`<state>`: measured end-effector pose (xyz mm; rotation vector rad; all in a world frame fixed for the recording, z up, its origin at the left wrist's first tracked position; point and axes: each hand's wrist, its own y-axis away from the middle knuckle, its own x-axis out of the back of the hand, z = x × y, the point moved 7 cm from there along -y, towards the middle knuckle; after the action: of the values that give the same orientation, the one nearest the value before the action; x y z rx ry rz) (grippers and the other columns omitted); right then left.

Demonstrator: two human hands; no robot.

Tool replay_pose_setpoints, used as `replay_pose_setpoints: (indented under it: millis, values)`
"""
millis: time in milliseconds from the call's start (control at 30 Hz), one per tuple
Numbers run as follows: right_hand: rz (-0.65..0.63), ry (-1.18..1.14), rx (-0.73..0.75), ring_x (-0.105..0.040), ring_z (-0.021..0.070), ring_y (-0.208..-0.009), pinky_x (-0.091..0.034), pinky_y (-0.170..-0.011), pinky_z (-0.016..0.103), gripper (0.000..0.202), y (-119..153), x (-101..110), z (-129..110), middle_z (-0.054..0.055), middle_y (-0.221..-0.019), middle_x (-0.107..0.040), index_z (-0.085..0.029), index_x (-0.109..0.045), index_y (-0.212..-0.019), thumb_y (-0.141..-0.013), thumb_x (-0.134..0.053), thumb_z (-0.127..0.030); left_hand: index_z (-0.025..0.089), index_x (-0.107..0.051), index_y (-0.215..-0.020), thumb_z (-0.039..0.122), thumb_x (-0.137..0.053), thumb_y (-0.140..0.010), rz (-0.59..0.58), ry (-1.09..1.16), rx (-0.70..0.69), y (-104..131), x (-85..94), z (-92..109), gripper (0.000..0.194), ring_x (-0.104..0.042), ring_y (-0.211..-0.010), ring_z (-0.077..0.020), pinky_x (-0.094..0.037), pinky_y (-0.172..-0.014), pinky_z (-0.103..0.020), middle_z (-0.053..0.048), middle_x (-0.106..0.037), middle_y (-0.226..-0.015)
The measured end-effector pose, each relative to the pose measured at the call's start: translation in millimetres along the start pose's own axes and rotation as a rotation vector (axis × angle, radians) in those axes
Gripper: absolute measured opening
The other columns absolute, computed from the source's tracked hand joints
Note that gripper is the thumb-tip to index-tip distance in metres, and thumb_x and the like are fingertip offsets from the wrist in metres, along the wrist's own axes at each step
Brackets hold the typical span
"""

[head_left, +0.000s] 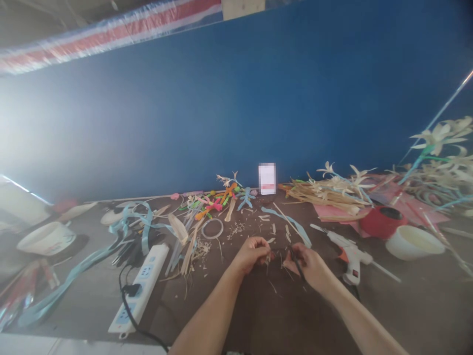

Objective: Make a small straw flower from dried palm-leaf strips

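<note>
Near the table's middle, my left hand (254, 255) is closed in a pinch on a small pale strip (268, 258) that hangs below the fingertips. A short gap to the right, my right hand (307, 264) is closed around a thin dark tool (296, 261), whose exact kind is hard to make out. Pale scraps (274, 229) lie on the brown table just beyond both hands. A light blue ribbon (291, 223) and a thin stick (286, 217) lie behind my right hand.
A glue gun (351, 255), a cream bowl (414, 242) and pale flowers (332, 185) are on the right. On the left lie a white power strip (142, 286) with a black cable, a blue ribbon (84, 270) and a tape ring (212, 229). A blue panel (221, 108) stands behind.
</note>
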<state>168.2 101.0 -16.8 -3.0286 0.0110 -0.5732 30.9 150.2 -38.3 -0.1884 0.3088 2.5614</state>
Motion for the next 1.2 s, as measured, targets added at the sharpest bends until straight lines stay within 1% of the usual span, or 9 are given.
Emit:
replay_pose_setpoints:
  millis: [167,367,533,633,733,800,900,1067,1200]
  values:
    - [0.098,-0.045,0.123,-0.05,0.0116,-0.06,-0.04,-0.054,0.022,0.014,-8,-13,-17,0.001,-0.071,-0.054,-0.018,-0.046,-0.078,-0.065,-0.052,-0.019,0.011,-0.056,-0.062,0.018,-0.058,-0.058,-0.003,-0.224,-0.078,1,-4.8,3,0.008,-0.048,-0.05,-0.0076,-0.036,-0.05,-0.018,0.0,-0.056,-0.055]
    - [0.173,0.264,0.245,-0.048,0.0171,-0.077,-0.039,-0.067,0.027,0.024,-7,-17,-35,0.002,-0.079,-0.051,-0.02,-0.045,-0.082,-0.06,-0.05,-0.011,0.01,-0.06,-0.066,0.02,-0.056,-0.062,-0.027,-0.324,-0.142,7,-11.8,14,0.012,-0.048,-0.056,-0.0091,-0.036,-0.054,-0.019,0.0,-0.056,-0.06]
    - [0.146,0.33,0.265,-0.049,0.0159,-0.072,-0.038,-0.065,0.026,0.024,-6,-18,-41,0.001,-0.075,-0.05,-0.021,-0.043,-0.076,-0.056,-0.047,-0.008,0.011,-0.061,-0.068,0.018,-0.055,-0.062,0.0,-0.359,-0.189,10,-12.5,22,0.012,-0.049,-0.061,-0.0106,-0.037,-0.057,-0.02,-0.001,-0.058,-0.066]
    - [0.168,0.317,0.247,-0.049,0.0153,-0.07,-0.038,-0.063,0.025,0.022,-7,-19,-38,0.0,-0.073,-0.05,-0.02,-0.042,-0.074,-0.056,-0.047,-0.008,0.011,-0.061,-0.069,0.016,-0.053,-0.063,-0.014,-0.351,-0.192,9,-13.1,21,0.012,-0.049,-0.061,-0.011,-0.036,-0.057,-0.02,-0.002,-0.058,-0.066]
    - [0.233,0.207,0.172,-0.049,0.0134,-0.062,-0.038,-0.058,0.024,0.017,-12,-18,-26,-0.001,-0.068,-0.05,-0.02,-0.042,-0.072,-0.059,-0.048,-0.012,0.011,-0.06,-0.067,0.016,-0.054,-0.062,0.013,-0.301,-0.164,7,-10.6,18,0.009,-0.048,-0.057,-0.0094,-0.035,-0.054,-0.019,0.0,-0.055,-0.061]
    - [0.29,0.06,0.115,-0.049,0.0118,-0.057,-0.038,-0.054,0.023,0.014,-15,-18,-16,-0.002,-0.064,-0.049,-0.02,-0.04,-0.072,-0.062,-0.049,-0.015,0.012,-0.058,-0.068,0.017,-0.058,-0.06,0.047,-0.255,-0.15,6,-8.5,16,0.01,-0.046,-0.055,-0.0079,-0.034,-0.052,-0.018,0.001,-0.054,-0.059]
    - [0.352,-0.176,0.062,-0.05,0.0115,-0.056,-0.04,-0.054,0.023,0.016,-18,-20,-8,-0.003,-0.064,-0.05,-0.019,-0.04,-0.072,-0.062,-0.053,-0.019,0.012,-0.056,-0.068,0.022,-0.062,-0.058,0.083,-0.183,-0.127,6,-6.7,15,0.015,-0.042,-0.049,-0.005,-0.031,-0.047,-0.016,0.003,-0.051,-0.058]
    - [0.426,-0.376,0.016,-0.051,0.0115,-0.06,-0.041,-0.056,0.023,0.018,-15,-25,-10,-0.003,-0.065,-0.051,-0.019,-0.042,-0.074,-0.062,-0.057,-0.021,0.013,-0.053,-0.069,0.033,-0.061,-0.063,0.11,-0.031,-0.048,4,-3.4,4,0.022,-0.032,-0.036,-0.0026,-0.024,-0.036,-0.016,0.005,-0.045,-0.049]
    - [0.447,-0.449,0.027,-0.052,0.012,-0.063,-0.043,-0.059,0.024,0.021,-13,-28,-12,-0.002,-0.068,-0.051,-0.02,-0.042,-0.076,-0.063,-0.058,-0.02,0.013,-0.052,-0.068,0.031,-0.062,-0.062,0.071,0.104,-0.025,2,-4.1,0,0.021,-0.036,-0.037,-0.0041,-0.025,-0.034,-0.016,0.003,-0.047,-0.05]
